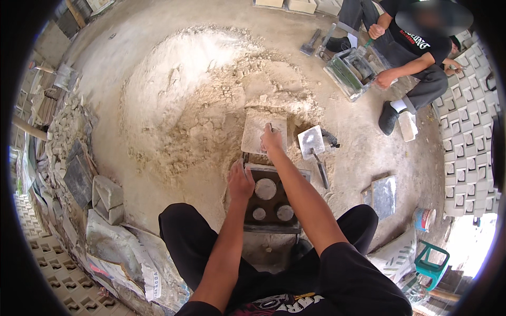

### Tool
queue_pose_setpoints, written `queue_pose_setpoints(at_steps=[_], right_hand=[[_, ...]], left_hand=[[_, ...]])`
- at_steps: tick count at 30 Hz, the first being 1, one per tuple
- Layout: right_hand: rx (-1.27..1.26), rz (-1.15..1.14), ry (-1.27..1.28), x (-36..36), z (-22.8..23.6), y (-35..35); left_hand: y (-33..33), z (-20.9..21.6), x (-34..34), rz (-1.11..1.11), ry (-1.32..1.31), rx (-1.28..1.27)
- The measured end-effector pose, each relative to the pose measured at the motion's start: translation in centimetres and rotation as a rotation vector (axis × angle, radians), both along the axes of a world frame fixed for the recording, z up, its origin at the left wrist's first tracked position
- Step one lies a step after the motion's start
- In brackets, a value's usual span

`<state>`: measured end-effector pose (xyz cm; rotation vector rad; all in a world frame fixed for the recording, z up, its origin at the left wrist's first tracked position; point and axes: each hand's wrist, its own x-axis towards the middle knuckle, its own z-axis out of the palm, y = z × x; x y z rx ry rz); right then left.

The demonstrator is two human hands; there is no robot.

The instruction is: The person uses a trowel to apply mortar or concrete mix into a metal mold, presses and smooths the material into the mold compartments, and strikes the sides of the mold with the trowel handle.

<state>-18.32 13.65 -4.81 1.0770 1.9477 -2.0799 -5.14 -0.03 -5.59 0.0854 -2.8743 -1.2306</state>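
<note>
Between my knees sits a dark rectangular mould (270,203) with three pale round discs in it. My left hand (241,181) rests at the mould's far left corner, its fingers stretched out along the edge. Beyond the mould, my right hand (271,139) is closed round a dark grip on a square flat plate (252,130), dusted with sand. The plate lies at the near edge of a heap of pale sandy mix (211,100). Just right of it is a square-bladed trowel (311,143) with a dark handle, beside a short black object (330,138).
At the far right a seated person works with both hands at a box-shaped mould (345,76). Patterned blocks (466,126) are stacked along the right. A green stool (432,266) and bucket (423,218) stand at lower right. Rubble (68,131) and sacks (118,253) line the left.
</note>
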Motion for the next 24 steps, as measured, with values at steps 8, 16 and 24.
queue_pose_setpoints(at_steps=[8, 16, 24], right_hand=[[0.203, 0.119, 0.237, 5.2, 5.9, 1.6], [0.023, 0.26, 0.187, 15.1, 18.9, 4.6], [-0.061, 0.155, -0.008, 24.7, 19.0, 2.4]], left_hand=[[0.4, -0.7, -0.8, -0.018, -0.016, -0.072], [-0.1, -2.2, -1.2, 0.083, 0.065, 0.11], [0.4, 2.1, -2.5, -0.04, 0.148, 0.662]])
